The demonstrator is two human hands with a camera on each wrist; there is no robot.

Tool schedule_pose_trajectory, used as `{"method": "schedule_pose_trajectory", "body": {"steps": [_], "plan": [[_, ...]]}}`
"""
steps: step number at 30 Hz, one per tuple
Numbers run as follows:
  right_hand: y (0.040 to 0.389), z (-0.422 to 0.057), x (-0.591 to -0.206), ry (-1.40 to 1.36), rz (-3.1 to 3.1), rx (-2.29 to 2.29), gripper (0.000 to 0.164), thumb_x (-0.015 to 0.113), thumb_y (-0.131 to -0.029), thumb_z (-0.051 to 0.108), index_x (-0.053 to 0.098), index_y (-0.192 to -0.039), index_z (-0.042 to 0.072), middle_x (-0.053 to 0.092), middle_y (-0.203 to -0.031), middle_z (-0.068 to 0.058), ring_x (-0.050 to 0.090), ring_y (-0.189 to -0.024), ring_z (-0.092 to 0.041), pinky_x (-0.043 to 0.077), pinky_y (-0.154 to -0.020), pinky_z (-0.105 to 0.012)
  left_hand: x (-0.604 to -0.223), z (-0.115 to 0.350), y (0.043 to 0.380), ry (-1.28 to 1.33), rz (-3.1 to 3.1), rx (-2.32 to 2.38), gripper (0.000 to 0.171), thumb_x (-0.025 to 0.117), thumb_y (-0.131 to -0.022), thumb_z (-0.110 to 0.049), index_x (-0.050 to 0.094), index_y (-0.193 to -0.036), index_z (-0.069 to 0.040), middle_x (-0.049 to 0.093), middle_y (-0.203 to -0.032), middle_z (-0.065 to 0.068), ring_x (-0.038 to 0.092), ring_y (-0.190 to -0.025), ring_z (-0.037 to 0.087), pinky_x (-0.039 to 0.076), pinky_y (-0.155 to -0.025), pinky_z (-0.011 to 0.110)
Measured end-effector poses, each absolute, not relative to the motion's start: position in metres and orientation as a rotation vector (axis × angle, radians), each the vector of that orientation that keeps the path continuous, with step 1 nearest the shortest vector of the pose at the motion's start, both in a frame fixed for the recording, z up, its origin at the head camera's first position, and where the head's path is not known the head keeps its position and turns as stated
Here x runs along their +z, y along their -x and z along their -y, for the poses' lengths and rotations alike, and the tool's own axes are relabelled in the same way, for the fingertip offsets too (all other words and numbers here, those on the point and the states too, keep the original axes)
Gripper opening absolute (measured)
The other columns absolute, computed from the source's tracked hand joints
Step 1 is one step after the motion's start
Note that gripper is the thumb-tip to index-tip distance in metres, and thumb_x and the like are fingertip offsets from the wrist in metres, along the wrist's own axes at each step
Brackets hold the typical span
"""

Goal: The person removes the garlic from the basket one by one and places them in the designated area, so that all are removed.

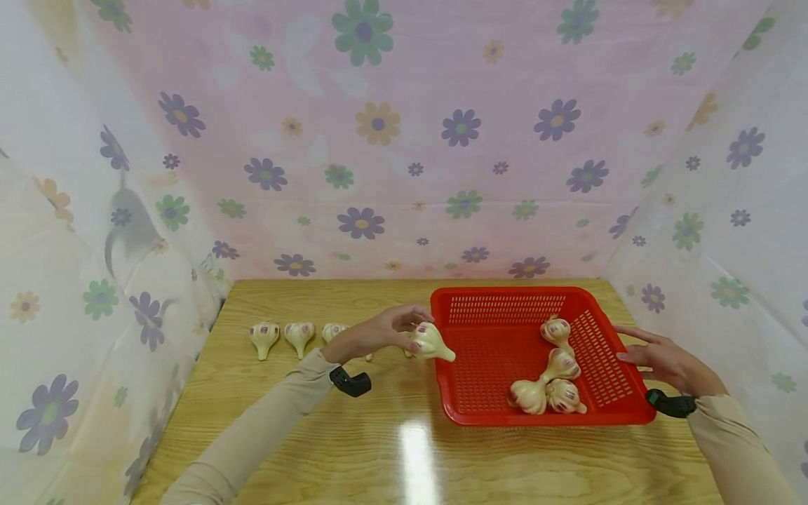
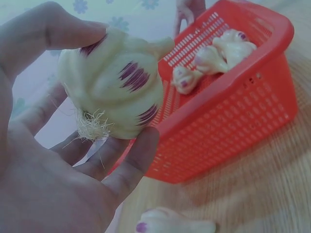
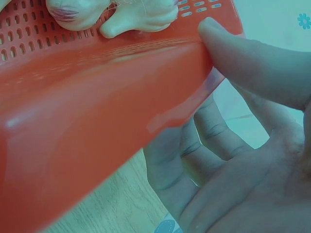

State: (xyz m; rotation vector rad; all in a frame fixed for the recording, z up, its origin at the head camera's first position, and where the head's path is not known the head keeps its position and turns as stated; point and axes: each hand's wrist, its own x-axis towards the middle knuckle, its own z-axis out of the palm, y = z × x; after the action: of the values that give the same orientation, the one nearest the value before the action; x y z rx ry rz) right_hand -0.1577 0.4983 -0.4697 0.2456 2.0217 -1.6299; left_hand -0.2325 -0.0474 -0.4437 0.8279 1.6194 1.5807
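My left hand [image 1: 386, 331] holds a pale garlic bulb [image 1: 431, 341] with purple streaks, at the left rim of a red plastic basket [image 1: 543, 419]. In the left wrist view, thumb and fingers lie around the bulb, and its stringy roots [image 2: 92, 126] face the palm. My right hand [image 1: 672, 365] grips the basket's right rim, thumb on top and fingers beneath in the right wrist view. Several garlic bulbs [image 1: 562, 365] lie together in the right half of the basket.
Left of the basket, a row of garlic bulbs [image 1: 299, 337] stretches across the wooden table [image 1: 303, 449], partly hidden behind my left hand and wrist. Flower-printed cloth [image 1: 404, 175] hangs behind the table and along both sides.
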Motion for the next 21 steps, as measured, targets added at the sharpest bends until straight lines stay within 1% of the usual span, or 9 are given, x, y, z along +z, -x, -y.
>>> {"method": "schedule_pose_trajectory", "body": {"steps": [3,5,7,11,13,15,18,21], "plan": [[0.157,-0.499,-0.470,-0.216,-2.023,-1.622,0.053,0.052,-0.098,0.014,0.033,-0.145,0.029,0.062,-0.113,0.003,0.062,-0.099,-0.024,0.049,-0.086,-0.049,-0.446,0.051,0.233,-0.833,-1.616,1.575,0.043,0.067,-0.086,-0.004,0.050,-0.125,-0.007,0.048,-0.130,0.011,0.044,-0.123,0.024,0.047,-0.088,0.048],[0.157,-0.500,-0.469,-0.206,-2.031,-1.612,0.055,0.051,-0.098,0.015,0.029,-0.147,0.025,0.061,-0.113,0.003,0.062,-0.099,-0.024,0.050,-0.086,-0.048,-0.447,0.053,0.233,-0.841,-1.615,1.569,0.042,0.067,-0.086,-0.003,0.050,-0.124,-0.007,0.048,-0.129,0.011,0.045,-0.121,0.024,0.047,-0.089,0.045],[0.157,-0.499,-0.468,-0.213,-2.031,-1.617,0.053,0.052,-0.098,0.015,0.032,-0.145,0.027,0.061,-0.112,0.003,0.062,-0.099,-0.023,0.050,-0.086,-0.048,-0.448,0.055,0.233,-0.843,-1.619,1.569,0.043,0.067,-0.085,-0.002,0.049,-0.124,-0.005,0.049,-0.128,0.011,0.045,-0.119,0.025,0.047,-0.088,0.039],[0.156,-0.497,-0.467,-0.233,-2.026,-1.630,0.048,0.053,-0.097,0.014,0.038,-0.140,0.032,0.062,-0.111,0.003,0.062,-0.098,-0.024,0.050,-0.086,-0.047,-0.451,0.060,0.233,-0.820,-1.633,1.555,0.045,0.067,-0.085,0.000,0.048,-0.126,-0.003,0.049,-0.127,0.011,0.047,-0.118,0.025,0.048,-0.088,0.038],[0.155,-0.497,-0.466,-0.237,-2.027,-1.631,0.049,0.053,-0.097,0.015,0.038,-0.140,0.032,0.062,-0.111,0.003,0.062,-0.098,-0.024,0.050,-0.086,-0.047,-0.455,0.062,0.235,-0.807,-1.644,1.542,0.045,0.066,-0.086,0.000,0.048,-0.127,-0.003,0.048,-0.128,0.014,0.047,-0.118,0.026,0.048,-0.087,0.038],[0.155,-0.496,-0.466,-0.233,-2.034,-1.625,0.051,0.053,-0.097,0.015,0.035,-0.143,0.028,0.062,-0.111,0.003,0.061,-0.099,-0.024,0.050,-0.086,-0.048,-0.459,0.064,0.237,-0.798,-1.661,1.523,0.044,0.066,-0.086,-0.001,0.049,-0.126,-0.004,0.047,-0.130,0.016,0.046,-0.119,0.026,0.047,-0.089,0.038],[0.156,-0.496,-0.466,-0.242,-2.032,-1.627,0.050,0.054,-0.097,0.015,0.037,-0.142,0.030,0.062,-0.111,0.003,0.062,-0.098,-0.024,0.050,-0.086,-0.047,-0.463,0.067,0.239,-0.809,-1.683,1.495,0.045,0.067,-0.086,-0.004,0.048,-0.127,-0.002,0.046,-0.132,0.017,0.044,-0.120,0.028,0.040,-0.098,0.040],[0.156,-0.496,-0.467,-0.224,-2.034,-1.619,0.053,0.052,-0.098,0.015,0.033,-0.145,0.028,0.062,-0.112,0.003,0.062,-0.099,-0.024,0.050,-0.086,-0.048,-0.466,0.070,0.240,-0.821,-1.693,1.474,0.048,0.067,-0.086,-0.006,0.045,-0.128,0.002,0.047,-0.132,0.014,0.043,-0.122,0.028,0.033,-0.105,0.040]]}}
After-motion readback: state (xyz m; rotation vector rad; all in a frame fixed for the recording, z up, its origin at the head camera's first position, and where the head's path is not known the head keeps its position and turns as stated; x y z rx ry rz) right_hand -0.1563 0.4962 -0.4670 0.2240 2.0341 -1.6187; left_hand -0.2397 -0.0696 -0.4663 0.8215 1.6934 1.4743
